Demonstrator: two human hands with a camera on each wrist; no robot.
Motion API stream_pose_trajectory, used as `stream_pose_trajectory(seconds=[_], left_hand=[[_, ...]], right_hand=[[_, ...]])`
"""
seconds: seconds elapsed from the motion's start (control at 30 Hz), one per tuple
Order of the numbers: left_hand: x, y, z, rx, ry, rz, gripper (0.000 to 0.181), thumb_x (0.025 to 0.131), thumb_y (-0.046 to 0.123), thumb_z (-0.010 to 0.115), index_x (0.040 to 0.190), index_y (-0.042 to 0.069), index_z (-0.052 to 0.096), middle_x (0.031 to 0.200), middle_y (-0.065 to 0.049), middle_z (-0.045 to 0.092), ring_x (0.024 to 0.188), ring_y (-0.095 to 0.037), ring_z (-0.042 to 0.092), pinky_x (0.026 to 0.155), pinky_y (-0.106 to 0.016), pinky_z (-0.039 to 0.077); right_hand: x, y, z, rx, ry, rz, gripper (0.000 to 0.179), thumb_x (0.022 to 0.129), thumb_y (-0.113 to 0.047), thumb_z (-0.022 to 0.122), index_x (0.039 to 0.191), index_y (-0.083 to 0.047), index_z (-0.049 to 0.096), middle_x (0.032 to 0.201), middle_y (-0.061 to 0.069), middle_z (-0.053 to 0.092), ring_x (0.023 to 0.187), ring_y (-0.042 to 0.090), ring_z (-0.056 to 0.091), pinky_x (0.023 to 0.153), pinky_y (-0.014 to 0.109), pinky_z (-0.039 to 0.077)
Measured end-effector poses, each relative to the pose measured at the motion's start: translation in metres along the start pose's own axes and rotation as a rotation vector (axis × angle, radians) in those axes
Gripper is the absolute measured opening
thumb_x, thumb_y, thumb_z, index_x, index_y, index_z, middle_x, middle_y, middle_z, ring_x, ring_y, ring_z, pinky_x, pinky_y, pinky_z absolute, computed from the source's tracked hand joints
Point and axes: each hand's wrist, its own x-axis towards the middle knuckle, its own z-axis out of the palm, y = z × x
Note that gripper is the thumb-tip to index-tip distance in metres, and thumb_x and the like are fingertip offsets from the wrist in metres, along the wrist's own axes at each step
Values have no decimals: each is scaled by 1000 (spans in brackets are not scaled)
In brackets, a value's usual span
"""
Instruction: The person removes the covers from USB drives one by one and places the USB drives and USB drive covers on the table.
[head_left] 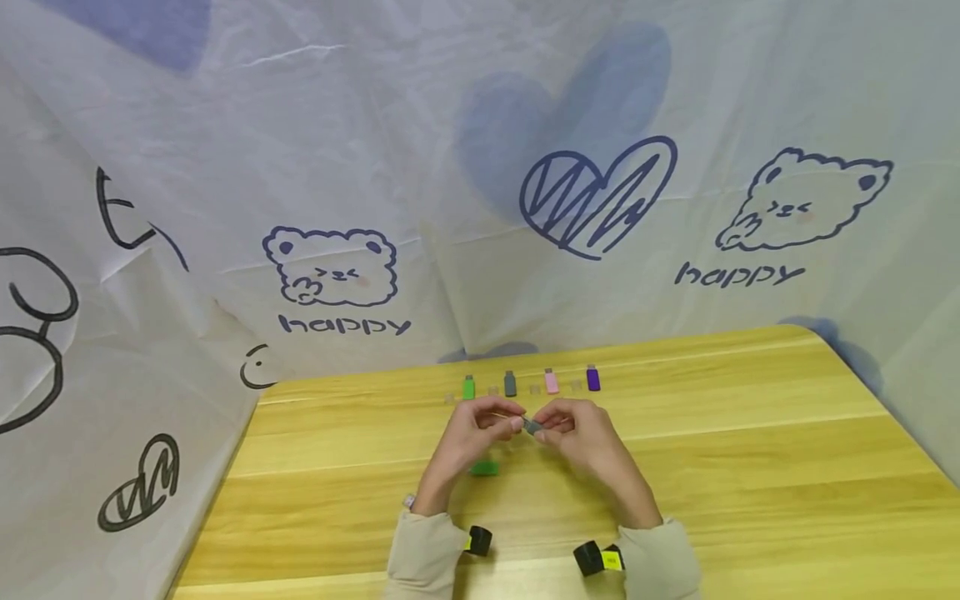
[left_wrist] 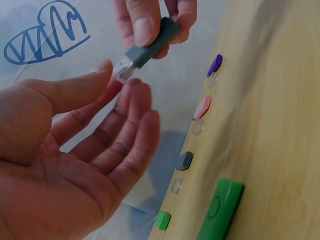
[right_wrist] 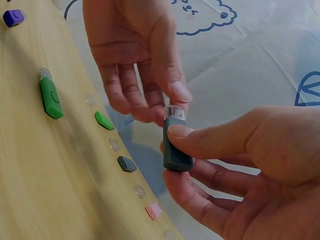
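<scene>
A dark grey USB stick (right_wrist: 176, 145) with a clear cap (right_wrist: 175, 112) over its plug is held up between both hands. My right hand (head_left: 588, 433) pinches the grey body, thumb on its flat face and fingers behind it. At the other end, my left hand (head_left: 476, 433) has its thumb and forefinger tips at the clear cap, pinching it, while its other fingers are loosely bent. Below the hands, a green USB stick (head_left: 483, 468) lies on the table, its plug end showing in the right wrist view.
Along the table's (head_left: 750, 433) far edge lie green (head_left: 468, 387), grey (head_left: 510, 383), pink (head_left: 552, 381) and purple (head_left: 593, 377) USB sticks, with small clear caps (head_left: 535, 389) between them. A purple piece (right_wrist: 13, 18) lies near the green stick. A printed cloth (head_left: 450, 167) hangs behind.
</scene>
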Motion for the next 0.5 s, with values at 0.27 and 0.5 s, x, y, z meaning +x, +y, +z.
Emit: stream_pose_trajectory(seconds=[0.27,0.5], left_hand=[[2,1,4,-28,48,11,12,94,-2,72,105,-8,71,97,-20,73,91,-46,70,78,-38,62],[3,-1,6,-33,60,12,11,93,-4,72,101,-10,69,92,-20,72,87,-47,70,78,-46,62]], right_hand=[[1,-2,3,17,17,-12,10,89,2,77,98,-4,76,91,3,74,86,20,71,78,35,61],[1,-2,6,22,21,-9,10,88,2,78,96,-3,76,89,3,73,85,21,71,77,34,61]])
